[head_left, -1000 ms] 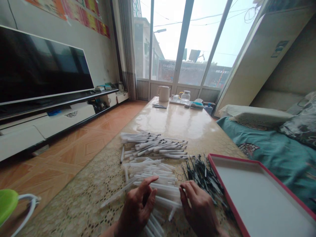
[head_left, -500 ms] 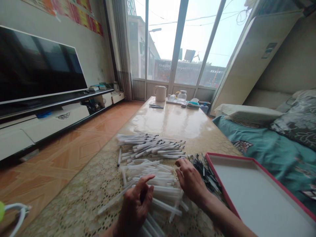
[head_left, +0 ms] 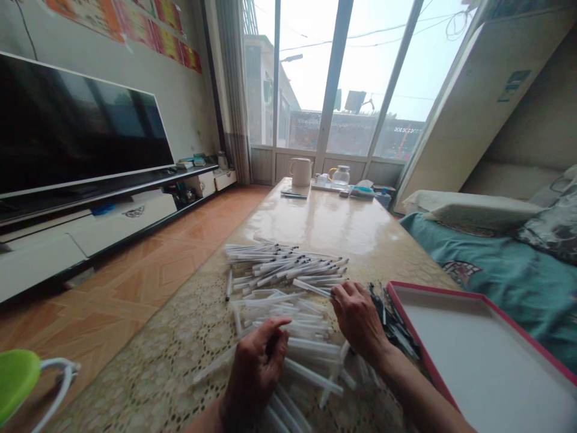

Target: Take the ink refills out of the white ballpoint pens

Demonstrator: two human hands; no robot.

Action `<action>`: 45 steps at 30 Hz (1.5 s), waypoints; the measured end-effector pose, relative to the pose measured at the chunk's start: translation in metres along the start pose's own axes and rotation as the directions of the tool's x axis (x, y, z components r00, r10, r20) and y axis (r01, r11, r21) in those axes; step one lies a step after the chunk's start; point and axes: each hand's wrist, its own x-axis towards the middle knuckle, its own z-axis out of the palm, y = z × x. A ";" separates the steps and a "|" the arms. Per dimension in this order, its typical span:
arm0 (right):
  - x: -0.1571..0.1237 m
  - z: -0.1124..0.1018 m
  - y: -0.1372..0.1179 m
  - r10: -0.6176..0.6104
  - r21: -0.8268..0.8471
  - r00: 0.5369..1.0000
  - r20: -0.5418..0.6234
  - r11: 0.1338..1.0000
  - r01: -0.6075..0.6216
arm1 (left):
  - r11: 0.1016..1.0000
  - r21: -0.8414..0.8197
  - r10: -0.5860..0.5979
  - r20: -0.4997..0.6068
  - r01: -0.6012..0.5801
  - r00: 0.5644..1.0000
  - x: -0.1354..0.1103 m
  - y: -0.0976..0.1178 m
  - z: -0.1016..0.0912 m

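Observation:
A heap of clear pen barrels (head_left: pixel 279 313) lies on the lace-covered table (head_left: pixel 157 355), with a row of assembled pens (head_left: pixel 283 264) just beyond it. My right hand (head_left: pixel 358 319) pinches one finished pen (head_left: pixel 312 288) by its end and holds it over that row. My left hand (head_left: pixel 256 373) rests on the near barrels with its fingers curled around something I cannot make out. Black refills (head_left: pixel 392 319) are piled right of my right hand.
A red-rimmed box lid (head_left: pixel 473 355) sits at the table's right. A jug (head_left: pixel 300 171), glass pot (head_left: pixel 341 175) and tray stand at the far end. A TV (head_left: pixel 76 132) lines the left wall. A teal-covered sofa (head_left: pixel 509 282) is on the right. A green object (head_left: pixel 15 379) shows bottom left.
My right hand reached forward from the near barrels toward the far row and now holds a pen there. My left hand stayed on the near pile.

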 end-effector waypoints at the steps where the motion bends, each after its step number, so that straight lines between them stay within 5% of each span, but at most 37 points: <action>1: -0.007 -0.005 -0.002 0.014 0.027 1.000 -0.016 1.000 -0.014 | 1.000 -0.002 0.007 -0.013 -0.007 1.000 0.001 0.001 -0.001; 7: -0.056 -0.025 -0.019 0.045 0.352 0.998 -0.043 0.935 -0.027 | 0.993 0.033 0.118 -0.099 -0.115 0.988 0.008 0.007 -0.003; 13: -0.067 -0.027 -0.017 -0.052 0.412 0.998 0.047 0.911 0.028 | 0.966 0.106 0.231 0.069 -0.237 0.971 0.011 0.006 -0.005; 21: -0.065 -0.041 -0.017 -0.279 0.214 0.943 0.180 0.947 0.240 | 0.945 0.083 0.292 0.216 -0.315 0.932 0.004 0.011 0.001; 31: -0.072 -0.034 -0.019 -0.209 0.285 0.949 0.235 0.949 0.138 | 0.848 0.265 0.367 0.332 -0.459 0.869 0.002 0.008 0.002; 40: -0.059 -0.037 -0.022 -0.399 0.092 0.915 0.056 0.915 0.393 | 0.989 0.102 0.064 0.375 -0.110 0.925 0.005 0.026 -0.006; 45: -0.056 -0.040 -0.025 -0.402 0.065 0.916 0.015 0.914 0.400 | 0.998 0.008 -0.059 0.329 0.060 0.942 0.007 0.031 -0.007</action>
